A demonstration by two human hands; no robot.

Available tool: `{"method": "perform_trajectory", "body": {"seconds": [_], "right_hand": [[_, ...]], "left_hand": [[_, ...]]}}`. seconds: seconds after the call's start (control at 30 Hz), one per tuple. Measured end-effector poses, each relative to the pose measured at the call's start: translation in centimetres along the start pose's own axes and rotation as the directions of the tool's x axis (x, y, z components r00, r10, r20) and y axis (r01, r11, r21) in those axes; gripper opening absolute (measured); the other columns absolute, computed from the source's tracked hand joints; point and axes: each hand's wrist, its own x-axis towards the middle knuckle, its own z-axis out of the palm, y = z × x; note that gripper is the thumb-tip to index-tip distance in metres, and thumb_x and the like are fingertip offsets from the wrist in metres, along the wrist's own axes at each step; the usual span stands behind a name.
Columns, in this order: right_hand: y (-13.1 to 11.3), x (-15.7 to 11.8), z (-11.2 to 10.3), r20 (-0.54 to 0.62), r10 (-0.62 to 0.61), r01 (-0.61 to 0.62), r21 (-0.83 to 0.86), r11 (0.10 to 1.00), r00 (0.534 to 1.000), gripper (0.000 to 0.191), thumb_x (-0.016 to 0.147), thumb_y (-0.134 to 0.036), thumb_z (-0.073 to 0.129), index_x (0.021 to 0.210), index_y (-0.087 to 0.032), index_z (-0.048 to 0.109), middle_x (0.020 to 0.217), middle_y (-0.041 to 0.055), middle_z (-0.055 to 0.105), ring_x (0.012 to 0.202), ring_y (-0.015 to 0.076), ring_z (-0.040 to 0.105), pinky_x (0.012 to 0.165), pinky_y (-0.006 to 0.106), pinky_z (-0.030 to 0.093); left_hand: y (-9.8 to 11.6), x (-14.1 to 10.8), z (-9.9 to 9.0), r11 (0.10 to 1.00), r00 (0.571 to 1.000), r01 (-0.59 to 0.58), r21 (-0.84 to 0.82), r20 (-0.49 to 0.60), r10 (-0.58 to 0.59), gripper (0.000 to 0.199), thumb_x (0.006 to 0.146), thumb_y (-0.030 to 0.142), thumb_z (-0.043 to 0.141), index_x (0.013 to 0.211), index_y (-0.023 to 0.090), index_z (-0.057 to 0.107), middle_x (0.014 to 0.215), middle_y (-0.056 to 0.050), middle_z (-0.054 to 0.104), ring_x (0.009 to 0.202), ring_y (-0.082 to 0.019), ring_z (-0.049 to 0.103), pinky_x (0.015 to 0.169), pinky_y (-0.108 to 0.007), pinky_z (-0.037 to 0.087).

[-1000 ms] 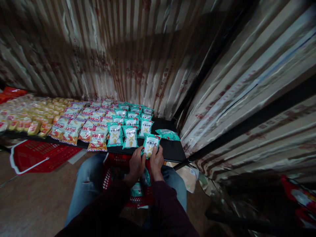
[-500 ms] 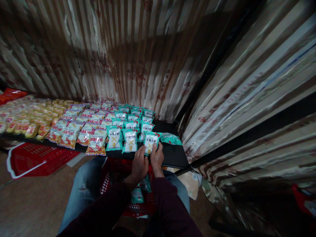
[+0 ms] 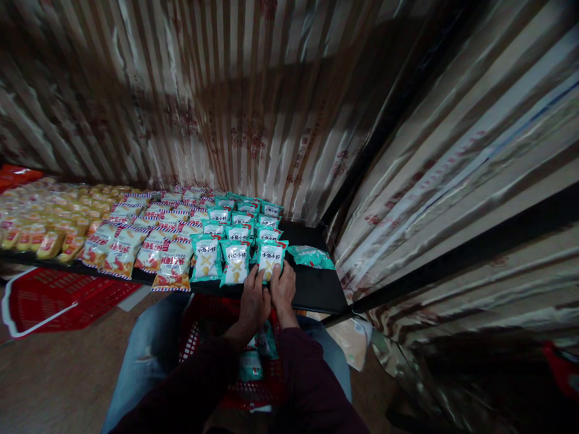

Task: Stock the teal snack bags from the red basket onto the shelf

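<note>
A teal-and-white snack bag (image 3: 271, 256) leans at the right end of the front row on the black shelf. My right hand (image 3: 284, 292) grips its lower right side, thumb on the front. At the bag's lower left corner are the fingers of my left hand (image 3: 254, 304), closed against it; some fingertips are hidden. Just left stands a matching teal bag (image 3: 236, 263), with several more in rows behind. A red basket (image 3: 190, 337) between my knees holds more teal packs (image 3: 250, 366).
White-and-red snack bags (image 3: 172, 263) and yellow packs (image 3: 50, 241) fill the shelf to the left. A teal packet (image 3: 311, 257) lies flat on the black shelf (image 3: 316, 290) at right. Another red basket (image 3: 67, 298) is on the floor. Pleated curtains (image 3: 253, 108) hang behind.
The held bag has moved slightly back and left, into line with the front row. Both hands have gone with it. The view has shifted a little.
</note>
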Motion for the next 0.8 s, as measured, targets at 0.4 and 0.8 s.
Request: {"method": "perform_trajectory", "body": {"seconds": [0.4,0.8], "right_hand": [[-0.4,0.0,0.0,0.113,0.009,-0.017,0.072,0.997,0.994,0.068,0.091,-0.055,0.027,0.135,-0.006,0.046,0.126,0.0212,0.059,0.116,0.0290,0.054,0.100,0.043,0.039],[-0.4,1.0,-0.8,0.145,0.120,-0.160,0.308,0.938,0.982,0.069,0.091,-0.059,0.025,0.140,-0.014,0.042,0.141,0.0169,0.049,0.128,0.0270,0.047,0.108,0.045,0.033]], "left_hand": [[-0.2,0.6,-0.1,0.998,0.996,-0.057,-0.023,0.068,0.059,0.050,0.090,0.017,0.037,0.139,0.011,0.041,0.152,-0.019,0.031,0.143,-0.030,0.027,0.115,-0.052,0.029],[0.9,1.8,-1.3,0.856,0.922,-0.379,0.351,0.065,0.381,0.052,0.092,0.015,0.034,0.144,0.011,0.034,0.155,-0.020,0.027,0.146,-0.034,0.012,0.107,-0.056,0.035]]}}
